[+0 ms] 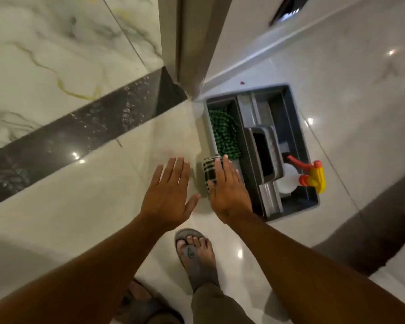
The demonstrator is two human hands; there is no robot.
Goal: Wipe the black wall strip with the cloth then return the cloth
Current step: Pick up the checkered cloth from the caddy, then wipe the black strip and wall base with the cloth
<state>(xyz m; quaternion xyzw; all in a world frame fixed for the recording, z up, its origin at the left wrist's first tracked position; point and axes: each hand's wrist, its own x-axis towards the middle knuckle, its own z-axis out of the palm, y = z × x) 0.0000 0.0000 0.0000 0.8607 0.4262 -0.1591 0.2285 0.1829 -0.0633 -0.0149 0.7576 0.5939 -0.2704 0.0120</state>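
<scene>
I see glossy marble floor [84, 206] meeting a veined marble wall, with the polished black wall strip [80, 129] running from 9 toward 12 o'clock. At 2 o'clock sits a grey plastic caddy [297, 146], rectangular and divided, with open floor on its left. A checked cloth [209, 174] drapes over its near-left rim. My left hand [167, 195] hovers flat, grip open; my right hand [229, 195], grip open, lies over the cloth.
</scene>
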